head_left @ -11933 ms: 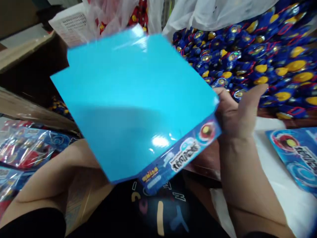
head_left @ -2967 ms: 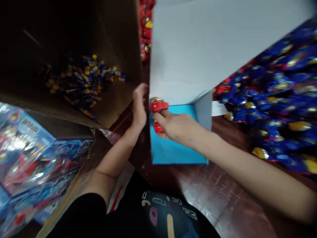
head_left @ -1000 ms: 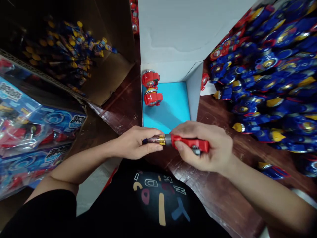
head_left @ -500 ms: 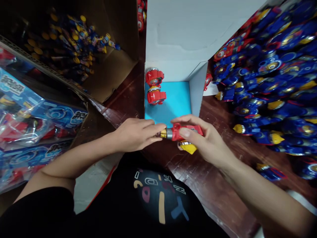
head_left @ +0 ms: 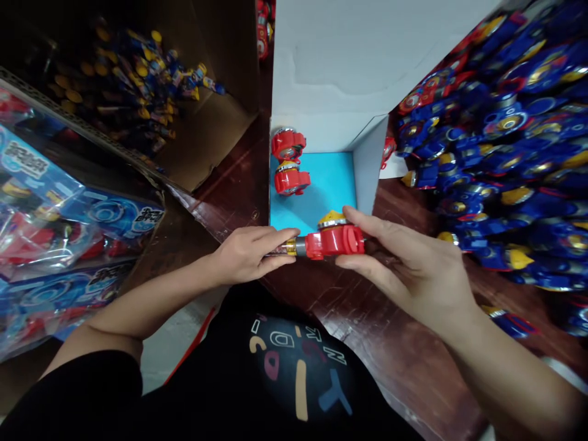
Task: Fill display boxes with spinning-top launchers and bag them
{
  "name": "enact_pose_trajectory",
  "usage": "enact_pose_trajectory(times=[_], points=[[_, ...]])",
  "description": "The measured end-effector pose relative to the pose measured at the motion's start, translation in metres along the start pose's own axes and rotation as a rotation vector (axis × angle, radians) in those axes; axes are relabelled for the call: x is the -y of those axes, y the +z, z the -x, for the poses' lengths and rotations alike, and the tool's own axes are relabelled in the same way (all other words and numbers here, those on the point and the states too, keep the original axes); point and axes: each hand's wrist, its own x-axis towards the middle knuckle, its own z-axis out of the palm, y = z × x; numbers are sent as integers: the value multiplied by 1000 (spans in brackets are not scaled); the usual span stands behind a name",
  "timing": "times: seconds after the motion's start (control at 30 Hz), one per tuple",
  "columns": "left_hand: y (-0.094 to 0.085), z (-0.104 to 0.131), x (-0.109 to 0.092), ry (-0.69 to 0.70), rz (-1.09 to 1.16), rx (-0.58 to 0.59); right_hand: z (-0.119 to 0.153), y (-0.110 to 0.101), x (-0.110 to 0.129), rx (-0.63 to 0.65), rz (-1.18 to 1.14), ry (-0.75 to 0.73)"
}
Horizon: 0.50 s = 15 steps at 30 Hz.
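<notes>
The left hand [head_left: 248,254] pinches a clear, gold-banded tube [head_left: 285,247] joined to a red plastic toy [head_left: 334,241], at the near edge of a blue-floored white cardboard box [head_left: 371,168]. The right hand [head_left: 425,272] half-opens around the toy's end, contact unclear. Two red toys [head_left: 289,177] occupy the box's far left corner.

A glossy red toy [head_left: 334,242] is held crosswise just below the centre of the frame. A silver-rimmed disc [head_left: 331,222] with a yellow top sits on its upper side. At its left end, a grey collar [head_left: 300,247] meets a slim tube [head_left: 290,247], gold-banded, its far part covered by fingers [head_left: 278,239].
</notes>
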Motion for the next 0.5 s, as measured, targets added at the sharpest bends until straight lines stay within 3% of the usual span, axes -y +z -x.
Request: enact_pose_trajectory(times=[0.1,0.23,0.33,0.4,0.5], points=[[0,-4,16,32,60,-36,-1,-9,-6,63,68,-66],[-3,-30,60,-13,-57,-175,-8,-14,-19,-39,408,-79],[3,-47,87,-67,-162,-69,-22,-7,-19,74,477,-82],[8,-50,91,-80,-171,-20,-32,-3,-13,178,401,-89],[11,-45,81,-59,-184,-28,-48,4,-2,264,341,-203]])
